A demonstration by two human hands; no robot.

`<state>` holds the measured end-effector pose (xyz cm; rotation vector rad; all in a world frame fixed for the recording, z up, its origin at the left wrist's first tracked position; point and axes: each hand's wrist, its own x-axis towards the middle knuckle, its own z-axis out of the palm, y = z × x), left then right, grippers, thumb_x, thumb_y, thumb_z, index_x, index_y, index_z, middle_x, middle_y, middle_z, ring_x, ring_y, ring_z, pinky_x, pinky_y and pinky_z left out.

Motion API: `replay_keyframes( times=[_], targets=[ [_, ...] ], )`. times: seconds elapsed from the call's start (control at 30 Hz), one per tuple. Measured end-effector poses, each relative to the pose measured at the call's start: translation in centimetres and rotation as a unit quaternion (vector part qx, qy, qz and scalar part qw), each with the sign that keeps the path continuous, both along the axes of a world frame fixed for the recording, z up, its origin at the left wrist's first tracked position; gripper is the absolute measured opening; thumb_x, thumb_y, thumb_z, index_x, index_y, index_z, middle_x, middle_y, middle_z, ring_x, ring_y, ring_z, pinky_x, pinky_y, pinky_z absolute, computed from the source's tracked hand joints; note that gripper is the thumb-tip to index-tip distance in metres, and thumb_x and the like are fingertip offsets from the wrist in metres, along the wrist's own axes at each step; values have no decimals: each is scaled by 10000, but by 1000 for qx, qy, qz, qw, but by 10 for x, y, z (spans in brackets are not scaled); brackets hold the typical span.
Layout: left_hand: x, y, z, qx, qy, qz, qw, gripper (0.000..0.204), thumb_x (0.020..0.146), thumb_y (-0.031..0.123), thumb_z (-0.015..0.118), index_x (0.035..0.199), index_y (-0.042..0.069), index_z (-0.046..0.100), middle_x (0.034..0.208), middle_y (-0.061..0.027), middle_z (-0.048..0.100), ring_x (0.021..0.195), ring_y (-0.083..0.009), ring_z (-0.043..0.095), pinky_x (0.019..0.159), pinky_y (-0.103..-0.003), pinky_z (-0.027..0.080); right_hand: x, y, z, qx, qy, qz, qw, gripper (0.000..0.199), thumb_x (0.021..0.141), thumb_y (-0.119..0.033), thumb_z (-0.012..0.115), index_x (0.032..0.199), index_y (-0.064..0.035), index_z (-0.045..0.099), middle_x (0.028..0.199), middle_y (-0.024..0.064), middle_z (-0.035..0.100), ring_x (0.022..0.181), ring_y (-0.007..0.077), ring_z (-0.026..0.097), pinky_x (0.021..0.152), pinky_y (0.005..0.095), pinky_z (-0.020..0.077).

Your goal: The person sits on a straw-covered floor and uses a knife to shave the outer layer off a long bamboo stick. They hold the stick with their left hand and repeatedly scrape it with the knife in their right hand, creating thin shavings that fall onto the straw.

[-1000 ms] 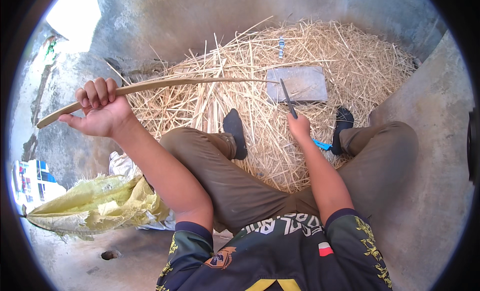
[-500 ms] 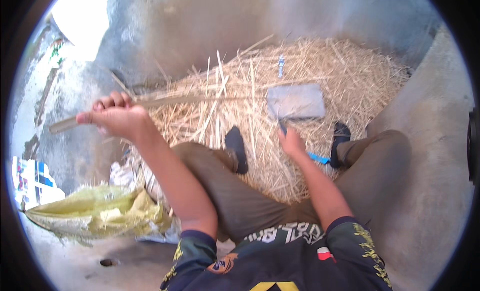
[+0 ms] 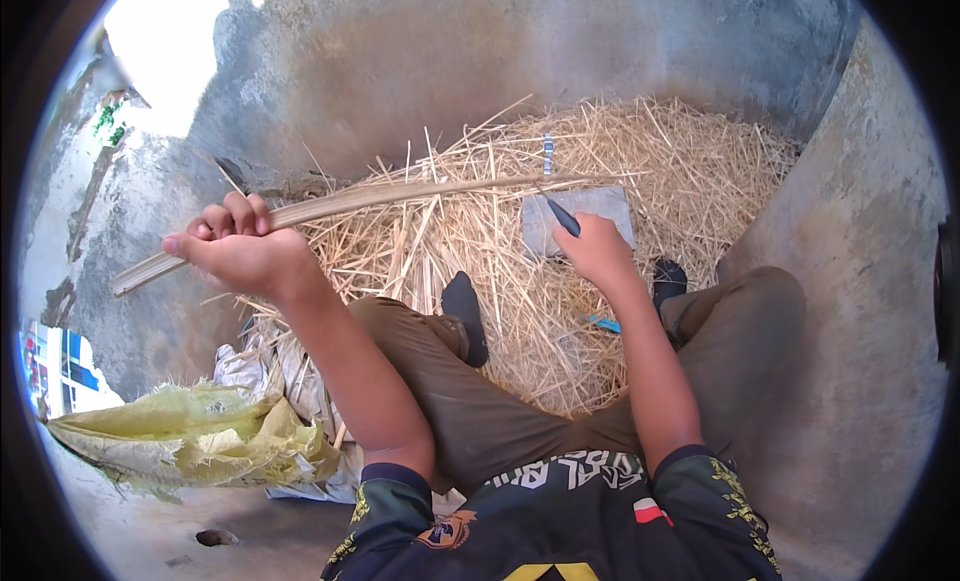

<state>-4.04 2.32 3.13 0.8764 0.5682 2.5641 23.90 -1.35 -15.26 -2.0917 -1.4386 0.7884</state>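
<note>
My left hand [image 3: 240,249] is closed around a long, thin bamboo strip [image 3: 400,193] near its left end. The strip runs to the right over the straw-like shavings, its far tip reaching above a flat grey slab [image 3: 603,200]. In my right hand [image 3: 600,251] is a small knife [image 3: 563,217], gripped with its dark pointed blade toward the upper left. The blade is over the slab, just below the strip and apart from it. My right fingers partly hide the slab's surface.
A thick heap of pale shavings [image 3: 710,171] lies around my feet, against a concrete wall [image 3: 450,61]. A small silvery strip [image 3: 548,153] rests on the heap, and a blue piece [image 3: 605,324] lies near my right foot. A torn yellow sack [image 3: 200,436] is at the left.
My right hand has risen with the knife, from below the slab to over it. The bamboo strip's left end has dropped slightly, still in my left hand. The whole view has shifted a little.
</note>
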Motion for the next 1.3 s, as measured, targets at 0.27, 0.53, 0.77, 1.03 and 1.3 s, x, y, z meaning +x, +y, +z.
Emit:
replay_keyframes(
  times=[0.27,0.53,0.77,1.03,1.3],
  targets=[
    [2,19,-17,-32,52,37,997,479,1034,540,356,776,138,317,605,22,297,461,-84,269,412,-235,189,30,-28,17,-131,-250,97,954,280,768,-157,630,981,7,709,990,227,688,953,352,683,816,418,533],
    [-1,13,-13,38,81,-212,973,622,979,701,136,756,156,338,578,26,278,464,-94,216,420,-237,160,23,-102,139,215,-22,-21,976,250,905,-239,628,861,7,628,622,136,576,527,236,568,535,384,431],
    [33,-5,-5,6,59,-137,989,624,950,735,155,803,156,337,550,44,237,442,-89,166,423,-245,164,-70,-72,-61,319,330,-124,880,308,966,-283,594,838,-6,557,663,53,550,602,116,516,567,327,426],
    [57,-19,-1,26,82,-145,986,612,943,738,212,837,147,334,626,30,305,460,-90,268,421,-218,218,-32,-28,-132,156,329,-184,913,298,956,-335,631,826,-82,543,606,-34,477,468,60,454,440,220,347],
    [54,-39,10,56,176,-99,978,606,944,720,314,856,121,349,587,35,280,440,-79,248,399,-231,187,-14,-63,-28,273,402,-94,869,224,979,-252,624,865,-87,525,605,-67,427,459,12,365,407,203,280]
  ],
)
